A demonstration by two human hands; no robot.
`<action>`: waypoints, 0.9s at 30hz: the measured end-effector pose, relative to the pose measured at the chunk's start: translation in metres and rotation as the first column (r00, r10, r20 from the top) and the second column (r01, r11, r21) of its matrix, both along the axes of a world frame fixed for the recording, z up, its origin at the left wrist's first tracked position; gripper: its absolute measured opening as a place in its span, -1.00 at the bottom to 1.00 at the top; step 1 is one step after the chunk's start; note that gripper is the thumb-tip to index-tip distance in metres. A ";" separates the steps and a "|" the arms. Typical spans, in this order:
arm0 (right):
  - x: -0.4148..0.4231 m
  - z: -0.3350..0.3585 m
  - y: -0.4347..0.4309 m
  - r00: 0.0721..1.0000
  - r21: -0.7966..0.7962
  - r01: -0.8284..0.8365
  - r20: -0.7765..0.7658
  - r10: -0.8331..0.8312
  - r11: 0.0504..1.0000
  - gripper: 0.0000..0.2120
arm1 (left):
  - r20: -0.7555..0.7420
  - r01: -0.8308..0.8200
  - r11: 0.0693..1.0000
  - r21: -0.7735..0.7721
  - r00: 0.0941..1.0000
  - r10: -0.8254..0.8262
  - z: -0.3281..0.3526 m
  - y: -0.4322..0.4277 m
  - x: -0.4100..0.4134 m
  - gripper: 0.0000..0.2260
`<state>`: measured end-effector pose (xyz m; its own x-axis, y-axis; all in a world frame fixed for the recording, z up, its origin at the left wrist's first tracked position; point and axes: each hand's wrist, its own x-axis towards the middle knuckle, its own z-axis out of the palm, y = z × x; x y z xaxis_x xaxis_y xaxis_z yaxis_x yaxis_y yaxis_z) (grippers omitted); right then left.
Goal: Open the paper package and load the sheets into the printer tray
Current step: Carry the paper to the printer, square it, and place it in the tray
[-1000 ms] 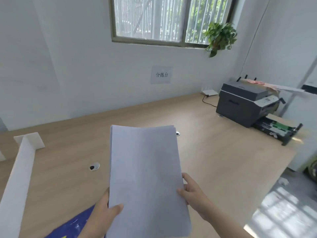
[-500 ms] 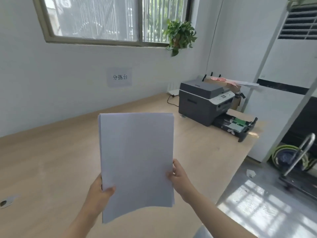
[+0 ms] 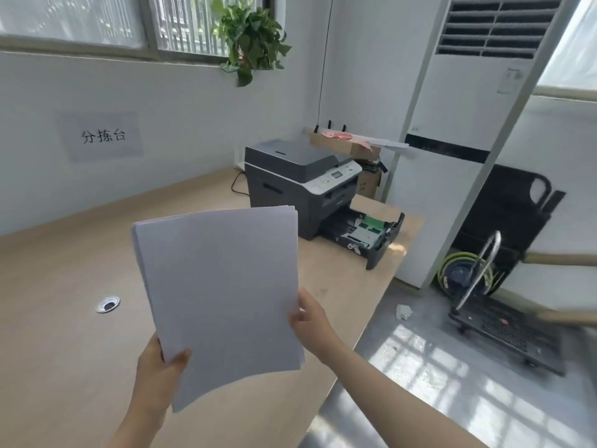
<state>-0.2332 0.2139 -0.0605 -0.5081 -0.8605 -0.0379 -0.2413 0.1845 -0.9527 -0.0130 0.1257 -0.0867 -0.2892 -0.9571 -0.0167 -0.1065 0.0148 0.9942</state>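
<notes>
I hold a stack of white sheets (image 3: 223,286) in the air above the wooden table (image 3: 64,350), tilted up toward me. My left hand (image 3: 160,375) grips its lower left corner, thumb on top. My right hand (image 3: 311,320) pinches its right edge. The grey printer (image 3: 297,182) stands at the table's far right corner, beyond the stack. Its black paper tray (image 3: 368,236) is pulled out toward the table's right edge, showing green guides inside. The paper package is out of view.
A cable grommet (image 3: 107,303) is set in the tabletop left of the stack. A tall white air conditioner (image 3: 452,156) stands right of the printer. A black folding trolley (image 3: 504,321) and a coiled hose (image 3: 465,273) sit on the floor. A plant (image 3: 250,37) hangs at the window.
The view has swung right and closer to the printer, which now looks larger. The blue wrapper seen at the bottom a second ago has left the view. Both hands keep their grip.
</notes>
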 end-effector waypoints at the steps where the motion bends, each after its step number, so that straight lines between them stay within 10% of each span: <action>1: -0.017 -0.001 -0.007 1.000 -0.012 0.026 -0.009 -0.026 1.000 -0.64 | 0.017 0.000 1.000 -0.016 1.000 0.000 -0.005 -0.010 -0.019 -0.65; 16: -0.261 -0.004 -0.150 0.914 0.044 0.030 -0.406 -0.010 0.999 -0.81 | 0.088 -0.088 0.994 -0.068 0.992 0.094 -0.035 -0.126 -0.250 -0.61; 27: -0.351 -0.060 -0.231 0.963 0.071 -0.156 -0.212 0.168 0.985 -0.72 | 0.282 -0.406 0.897 -0.175 0.852 0.441 -0.057 -0.139 -0.337 -0.74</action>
<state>-0.5839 -0.0169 -0.1209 -0.3635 -0.9316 0.0091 -0.4711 0.1754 -0.8645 -0.3501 -0.0131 -0.1434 0.1479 -0.9865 0.0699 -0.4246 0.0005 0.9054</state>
